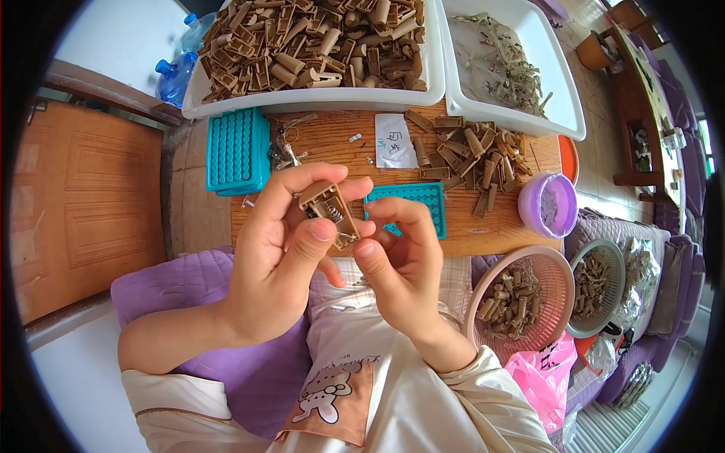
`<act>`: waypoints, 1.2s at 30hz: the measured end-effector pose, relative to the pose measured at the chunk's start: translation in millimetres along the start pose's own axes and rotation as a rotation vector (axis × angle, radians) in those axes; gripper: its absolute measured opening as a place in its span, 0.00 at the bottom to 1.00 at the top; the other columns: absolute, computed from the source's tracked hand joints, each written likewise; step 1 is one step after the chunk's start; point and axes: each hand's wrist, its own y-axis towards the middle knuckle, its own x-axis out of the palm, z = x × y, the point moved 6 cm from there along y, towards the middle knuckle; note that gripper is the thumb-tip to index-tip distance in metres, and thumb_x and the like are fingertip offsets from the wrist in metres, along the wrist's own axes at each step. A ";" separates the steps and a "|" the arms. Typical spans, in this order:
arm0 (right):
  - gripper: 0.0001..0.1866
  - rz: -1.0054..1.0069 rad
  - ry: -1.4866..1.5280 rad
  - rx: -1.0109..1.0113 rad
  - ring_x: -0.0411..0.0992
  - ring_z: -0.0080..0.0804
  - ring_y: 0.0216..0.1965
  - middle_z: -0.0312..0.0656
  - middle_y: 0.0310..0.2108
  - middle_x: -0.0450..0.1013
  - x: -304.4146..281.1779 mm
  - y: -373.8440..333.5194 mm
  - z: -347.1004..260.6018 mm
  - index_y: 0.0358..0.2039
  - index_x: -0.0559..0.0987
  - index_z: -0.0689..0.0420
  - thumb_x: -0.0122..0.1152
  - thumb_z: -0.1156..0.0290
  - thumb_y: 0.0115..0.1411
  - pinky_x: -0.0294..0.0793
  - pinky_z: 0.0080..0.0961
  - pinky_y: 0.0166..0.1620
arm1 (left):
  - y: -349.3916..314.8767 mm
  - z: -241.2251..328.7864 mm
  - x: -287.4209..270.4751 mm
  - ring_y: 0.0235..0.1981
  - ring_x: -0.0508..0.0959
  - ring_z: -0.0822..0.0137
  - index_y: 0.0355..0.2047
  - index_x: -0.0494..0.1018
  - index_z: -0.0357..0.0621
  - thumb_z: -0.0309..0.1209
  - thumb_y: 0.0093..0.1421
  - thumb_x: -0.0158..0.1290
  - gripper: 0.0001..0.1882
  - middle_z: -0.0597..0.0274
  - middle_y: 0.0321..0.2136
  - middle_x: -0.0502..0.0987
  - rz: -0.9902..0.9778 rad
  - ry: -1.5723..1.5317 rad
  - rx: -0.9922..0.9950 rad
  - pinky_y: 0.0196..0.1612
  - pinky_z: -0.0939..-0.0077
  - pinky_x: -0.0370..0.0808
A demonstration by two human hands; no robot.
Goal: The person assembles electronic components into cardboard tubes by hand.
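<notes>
A small brown plastic casing (343, 225), open on its upper face, is held up over my lap with a coiled metal spring showing inside. My left hand (283, 241) grips it between thumb and fingers. On its lower right side, my right hand (404, 264) has its fingers curled, the thumb tip against the casing's end; whether a small part is pinched there is hidden. Behind my right fingers lies a teal tray with small round hollows (423, 200). Beyond the tray, more brown casings (476, 155) lie heaped on the wooden table (317, 140).
A white bin (302, 100) full of casings stands at the back; another white bin (566, 113) holds tangled wired parts. Stacked teal trays (238, 147) sit at left, a purple tub (532, 204) at right. A pink basket (555, 302) and grey-green basket (619, 279) hold casings.
</notes>
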 end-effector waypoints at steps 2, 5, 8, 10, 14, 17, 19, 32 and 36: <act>0.16 0.007 0.360 0.140 0.64 0.15 0.26 0.36 0.31 0.64 9.1 1.5 6.6 0.43 0.62 0.61 0.52 0.80 0.53 0.66 0.12 0.27 | 0.2 -2.2 -2.2 0.38 0.73 0.72 0.48 0.54 0.40 0.34 0.59 0.42 0.19 0.51 0.46 0.65 0.034 -0.004 0.016 0.26 0.87 0.74; 0.15 0.006 0.319 0.065 0.66 0.18 0.29 0.36 0.32 0.62 7.2 1.5 6.4 0.43 0.61 0.61 0.49 0.82 0.54 0.68 0.13 0.31 | 1.2 -1.4 -4.8 0.38 0.73 0.71 0.49 0.53 0.41 0.34 0.59 0.42 0.19 0.51 0.46 0.65 0.078 0.029 0.051 0.26 0.87 0.74; 0.14 0.028 0.287 -0.007 0.66 0.20 0.30 0.37 0.32 0.64 7.2 3.4 1.0 0.42 0.62 0.61 0.48 0.82 0.54 0.69 0.15 0.32 | 1.7 2.1 -5.2 0.38 0.73 0.70 0.49 0.53 0.42 0.33 0.59 0.42 0.20 0.51 0.46 0.65 0.072 0.034 0.085 0.26 0.86 0.74; 0.14 0.001 0.306 0.026 0.66 0.19 0.30 0.39 0.34 0.64 15.4 6.0 1.0 0.41 0.62 0.60 0.49 0.82 0.54 0.68 0.15 0.32 | 1.7 2.6 -5.9 0.38 0.73 0.69 0.49 0.53 0.42 0.33 0.59 0.42 0.20 0.50 0.46 0.65 0.056 -0.001 0.101 0.26 0.86 0.75; 0.13 -0.144 0.430 0.121 0.66 0.20 0.36 0.39 0.36 0.66 19.1 6.3 17.2 0.42 0.63 0.61 0.49 0.77 0.56 0.68 0.17 0.35 | 4.4 1.7 -7.8 0.39 0.73 0.65 0.50 0.51 0.43 0.34 0.59 0.41 0.21 0.48 0.47 0.63 0.037 -0.062 0.098 0.28 0.82 0.76; 0.14 -0.223 0.480 0.183 0.66 0.22 0.38 0.38 0.37 0.66 17.5 13.8 26.0 0.42 0.64 0.60 0.51 0.74 0.56 0.69 0.19 0.38 | 6.7 -2.3 -8.3 0.39 0.74 0.62 0.51 0.50 0.44 0.35 0.60 0.39 0.21 0.49 0.49 0.62 0.075 -0.173 -0.037 0.31 0.78 0.77; 0.15 -0.294 0.574 0.299 0.65 0.26 0.43 0.39 0.40 0.64 13.7 19.1 26.7 0.42 0.64 0.59 0.52 0.78 0.53 0.68 0.22 0.44 | 7.2 -7.6 -9.8 0.40 0.74 0.61 0.52 0.50 0.45 0.34 0.60 0.39 0.21 0.50 0.50 0.61 0.104 -0.268 -0.128 0.34 0.76 0.76; 0.23 -0.111 0.190 -0.001 0.66 0.28 0.40 0.43 0.39 0.65 8.5 26.5 3.7 0.43 0.60 0.61 0.52 0.85 0.45 0.66 0.23 0.44 | 4.1 -9.8 -1.5 0.42 0.70 0.70 0.54 0.54 0.40 0.34 0.58 0.45 0.25 0.52 0.49 0.64 0.085 0.105 0.054 0.43 0.78 0.69; 0.23 -0.099 0.155 -0.059 0.67 0.27 0.38 0.43 0.36 0.66 9.2 31.2 2.2 0.42 0.60 0.62 0.55 0.83 0.45 0.67 0.22 0.42 | 5.9 -11.3 -2.5 0.42 0.68 0.74 0.50 0.59 0.38 0.32 0.57 0.46 0.21 0.57 0.45 0.67 0.080 0.140 0.091 0.45 0.80 0.67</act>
